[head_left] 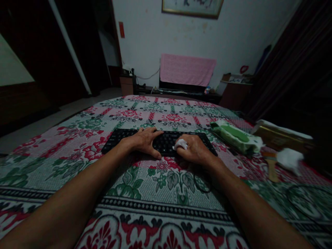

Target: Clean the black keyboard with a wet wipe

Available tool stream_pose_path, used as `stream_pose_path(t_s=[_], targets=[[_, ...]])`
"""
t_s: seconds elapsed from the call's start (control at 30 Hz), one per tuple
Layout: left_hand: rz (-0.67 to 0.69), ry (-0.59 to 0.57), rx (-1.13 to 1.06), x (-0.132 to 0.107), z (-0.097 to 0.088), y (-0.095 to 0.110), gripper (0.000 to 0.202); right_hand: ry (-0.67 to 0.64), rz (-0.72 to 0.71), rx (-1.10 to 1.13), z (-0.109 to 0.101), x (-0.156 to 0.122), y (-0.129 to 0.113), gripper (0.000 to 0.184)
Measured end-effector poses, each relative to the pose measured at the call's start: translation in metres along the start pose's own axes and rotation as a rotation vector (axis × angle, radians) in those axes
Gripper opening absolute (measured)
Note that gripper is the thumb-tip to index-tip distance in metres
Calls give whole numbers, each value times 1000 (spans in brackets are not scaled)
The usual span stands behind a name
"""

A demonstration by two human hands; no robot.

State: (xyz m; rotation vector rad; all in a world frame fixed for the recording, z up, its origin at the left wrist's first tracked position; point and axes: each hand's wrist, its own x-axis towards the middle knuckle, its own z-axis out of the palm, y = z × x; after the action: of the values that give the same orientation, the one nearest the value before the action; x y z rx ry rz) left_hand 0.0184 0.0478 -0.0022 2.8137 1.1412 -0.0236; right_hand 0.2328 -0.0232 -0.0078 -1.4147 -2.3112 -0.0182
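A black keyboard (166, 142) lies flat on a flowered bedspread (160, 186) in front of me. My left hand (145, 141) rests on its left-middle part, fingers spread and thumb stretched toward the near edge. A crumpled white wipe (181, 144) is bunched in my right hand (193, 148), whose fingers are curled around it over the keys on the right side. The keys beneath both hands are hidden. A dark cable (203, 188) loops on the bedspread below my right wrist.
To the right lie a green-and-white wipes pack (237, 136), a gold box (282, 136), a flat brush (271, 167) and crumpled white tissue (289, 159). Beyond the bed, a pink towel (187, 69) drapes over a dark screen by the wall.
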Motion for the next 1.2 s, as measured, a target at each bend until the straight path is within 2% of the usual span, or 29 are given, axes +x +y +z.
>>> stream_pose_path(t_s=[0.2, 0.4, 0.63, 0.93, 1.07, 1.2], targets=[[-2, 23, 21, -1, 5, -1, 105, -24, -91, -31, 9, 3, -5, 14], [20, 33, 8, 1, 8, 0, 100, 35, 14, -70, 10, 1, 2, 14], [10, 3, 26, 0, 6, 3, 101, 57, -47, -39, 15, 4, -2, 21], [18, 30, 20, 1, 7, 0, 101, 35, 2, -56, 9, 2, 3, 14], [20, 30, 26, 2, 8, -1, 102, 1, -32, -25, 9, 4, -1, 17], [12, 16, 22, 2, 8, 0, 102, -23, 9, -45, 8, 4, 2, 20]])
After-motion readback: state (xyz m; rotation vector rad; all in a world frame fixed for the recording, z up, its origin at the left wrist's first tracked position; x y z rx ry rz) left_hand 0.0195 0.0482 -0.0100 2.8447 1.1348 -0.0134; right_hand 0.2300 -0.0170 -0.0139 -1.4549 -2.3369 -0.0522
